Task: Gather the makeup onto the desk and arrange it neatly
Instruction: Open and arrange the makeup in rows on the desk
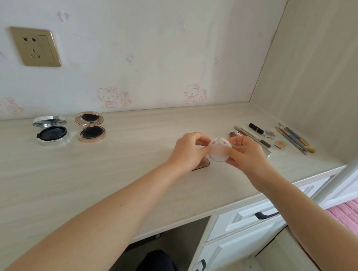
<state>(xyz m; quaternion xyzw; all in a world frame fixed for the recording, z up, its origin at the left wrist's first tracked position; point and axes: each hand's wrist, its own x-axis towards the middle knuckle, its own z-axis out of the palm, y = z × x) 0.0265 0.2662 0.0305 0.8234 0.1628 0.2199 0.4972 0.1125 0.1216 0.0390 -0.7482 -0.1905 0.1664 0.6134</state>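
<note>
Head view: my left hand (188,148) and right hand (247,155) each pinch the rim of the round white compact (219,149), held over the desk (107,172). If a fingertip slips, it may drop onto the brown case (203,165) beneath.

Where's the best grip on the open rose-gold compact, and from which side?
On the rose-gold compact, probably the round base: fingers pinch its left and right rim from above, near side. Its mirror lid stands open toward the wall, blocking that side; the silver compact lies apart on its left, leaving room.
</note>
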